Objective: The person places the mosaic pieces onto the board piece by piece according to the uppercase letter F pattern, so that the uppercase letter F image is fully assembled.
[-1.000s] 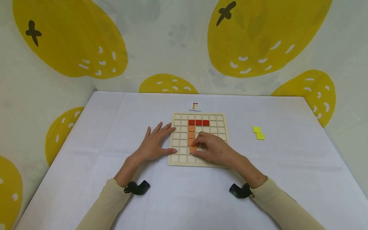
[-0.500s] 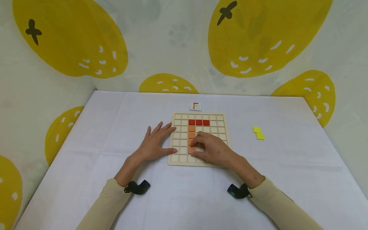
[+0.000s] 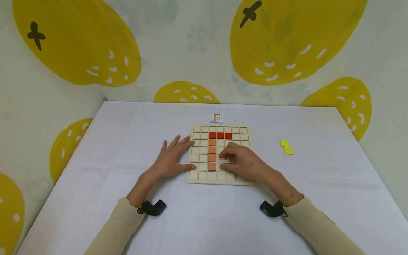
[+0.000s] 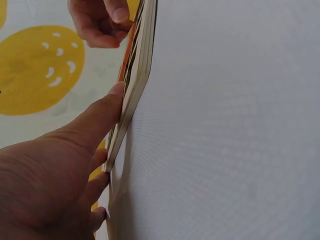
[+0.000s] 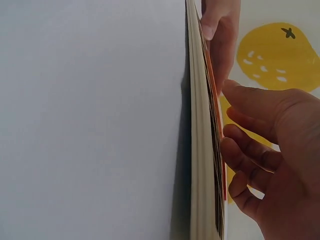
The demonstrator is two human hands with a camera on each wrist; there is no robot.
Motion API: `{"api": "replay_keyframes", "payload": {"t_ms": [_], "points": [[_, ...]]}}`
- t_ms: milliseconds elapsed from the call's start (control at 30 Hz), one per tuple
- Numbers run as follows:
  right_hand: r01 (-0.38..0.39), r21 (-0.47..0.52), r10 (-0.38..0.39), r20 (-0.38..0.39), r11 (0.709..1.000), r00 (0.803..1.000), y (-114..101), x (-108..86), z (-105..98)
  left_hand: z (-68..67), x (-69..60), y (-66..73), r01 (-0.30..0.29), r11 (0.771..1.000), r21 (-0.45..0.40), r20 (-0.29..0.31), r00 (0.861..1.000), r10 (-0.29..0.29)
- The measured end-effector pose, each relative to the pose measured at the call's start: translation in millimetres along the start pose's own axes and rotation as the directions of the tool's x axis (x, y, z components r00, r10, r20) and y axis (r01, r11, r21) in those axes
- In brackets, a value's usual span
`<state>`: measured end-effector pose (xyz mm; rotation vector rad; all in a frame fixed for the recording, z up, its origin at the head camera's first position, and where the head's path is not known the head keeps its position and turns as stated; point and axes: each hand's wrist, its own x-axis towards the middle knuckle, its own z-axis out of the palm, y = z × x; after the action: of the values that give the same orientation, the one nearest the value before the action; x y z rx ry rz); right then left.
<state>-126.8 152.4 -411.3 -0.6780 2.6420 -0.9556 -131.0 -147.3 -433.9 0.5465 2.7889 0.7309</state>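
A pale wooden grid board (image 3: 203, 175) lies on the table. Three red square tiles (image 3: 220, 136) form a row in it, and a column of several orange square tiles (image 3: 211, 150) runs down from the left red one. My left hand (image 3: 172, 161) rests at the board's left edge with fingers spread; its thumb lies on the rim, as the left wrist view shows too. Over the board, just right of the lowest orange tile, hovers my right hand (image 3: 243, 161). Its thumb and bent fingers are apart with nothing between them; in the right wrist view this hand (image 5: 285, 145) looks relaxed.
Two yellow square tiles (image 3: 288, 151) lie touching on the white tablecloth (image 3: 318, 170), right of the board. A small pattern card (image 3: 216, 117) with a coloured grid sits just behind the board. Walls with yellow fruit prints stand behind and beside the table.
The lowest orange tile, tilted slightly under my right fingers before, now lies flat in line with the others. My right hand has let go and moved right. My left hand stays put.
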Motion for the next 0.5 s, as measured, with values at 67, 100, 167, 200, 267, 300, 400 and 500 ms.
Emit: {"api": "replay_keyframes", "payload": {"t_ms": [67, 100, 167, 200, 267, 300, 400, 500], "points": [[0.005, 0.005, -0.005, -0.015, 1.000, 1.000, 6.8, -2.6, -4.2, -0.4, 0.2, 0.4, 0.002, 1.000, 0.000, 0.002, 1.000, -0.002], [0.009, 0.011, -0.009, -0.023, 1.000, 1.000, 10.2, -3.9, -6.3, -0.6, 0.3, 0.5, 0.003, 1.000, 0.000, 0.002, 1.000, -0.003], [0.012, 0.015, -0.011, -0.041, 1.000, 0.999, 17.6, -7.0, -10.5, -0.9, 0.5, 0.8, 0.003, 1.000, 0.000, 0.003, 1.000, -0.003], [0.013, 0.014, -0.012, -0.051, 1.000, 0.999, 21.5, -8.3, -12.5, -1.1, 0.6, 0.9, 0.003, 1.000, 0.000, 0.004, 1.000, -0.003], [0.004, 0.019, -0.003, -0.073, 1.000, 0.997, 27.7, -10.8, -16.8, -1.3, 0.7, 1.2, 0.000, 1.000, -0.001, 0.004, 1.000, 0.000], [0.007, 0.022, -0.006, -0.088, 1.000, 0.996, 30.6, -11.8, -19.0, -1.5, 0.7, 1.4, -0.001, 1.000, -0.001, 0.003, 1.000, 0.001], [0.010, 0.012, -0.009, -0.133, 1.000, 0.991, 38.4, -13.5, -25.1, -1.5, 0.5, 1.7, -0.001, 1.000, 0.000, 0.002, 1.000, 0.001], [0.010, -0.007, -0.012, -0.176, 1.000, 0.984, 47.0, -14.5, -30.6, -1.4, -0.1, 1.7, 0.007, 1.000, 0.004, 0.002, 1.000, -0.008]]}}
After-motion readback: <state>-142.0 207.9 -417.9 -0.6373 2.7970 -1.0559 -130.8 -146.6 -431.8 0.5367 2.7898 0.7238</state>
